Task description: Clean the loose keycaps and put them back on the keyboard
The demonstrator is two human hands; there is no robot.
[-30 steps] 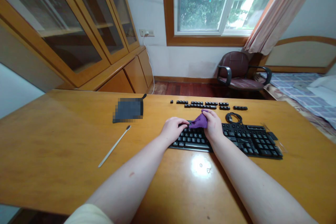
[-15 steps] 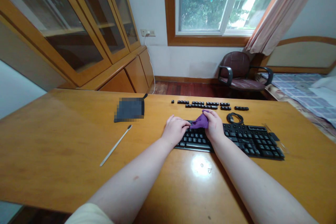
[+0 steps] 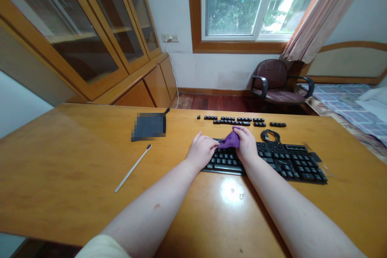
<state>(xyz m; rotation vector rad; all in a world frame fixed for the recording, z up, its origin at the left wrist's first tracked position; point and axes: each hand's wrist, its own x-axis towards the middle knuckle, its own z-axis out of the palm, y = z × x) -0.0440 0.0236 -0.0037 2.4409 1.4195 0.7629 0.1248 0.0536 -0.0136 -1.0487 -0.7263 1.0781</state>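
A black keyboard [image 3: 278, 162] lies across the desk in front of me. My left hand [image 3: 202, 150] grips its left end, with the fingers bent over the upper keys and their tips at the edge of a purple cloth [image 3: 230, 141]. My right hand [image 3: 247, 143] is closed on that cloth and presses it against the upper left part of the keyboard. Part of the middle of the keyboard is hidden under my right hand and wrist. Behind it, several loose black keycaps [image 3: 228, 120] stand in two rows.
A coiled black cable [image 3: 270, 136] sits behind the keyboard, and a keycap puller [image 3: 316, 157] lies by its right end. To the left are a white toothbrush [image 3: 133, 169] and a dark pouch [image 3: 150, 126]. Beyond the desk [image 3: 75, 169] stands a brown armchair [image 3: 276, 82].
Hardly anything differs. My left fingers have shifted very slightly, and my right hand stays in place with the cloth.
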